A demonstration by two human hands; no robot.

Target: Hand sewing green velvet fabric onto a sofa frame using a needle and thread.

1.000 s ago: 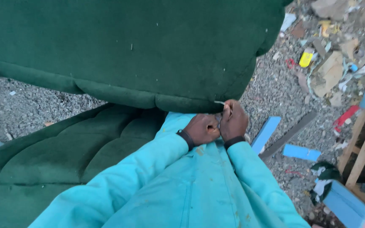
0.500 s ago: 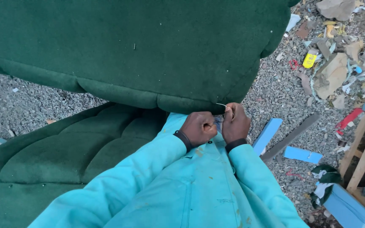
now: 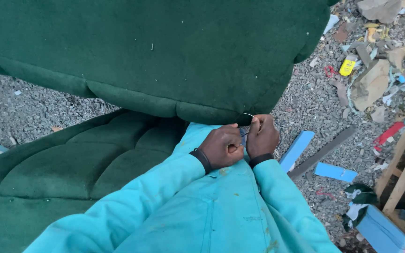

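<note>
Our left hand (image 3: 221, 147) and right hand (image 3: 261, 137) meet at the cushion (image 3: 165, 56) edge. Both pinch a thin needle (image 3: 248, 114); thread unclear.

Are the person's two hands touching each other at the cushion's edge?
Touching. The head view shows the left hand pressed knuckle to knuckle against the right hand, no gap, just below the green cushion.

Left hand (image 3: 221, 147) was curled into a fist; right hand (image 3: 261, 137) pinched beside it; turquoise-sleeved forearms converged.
</note>
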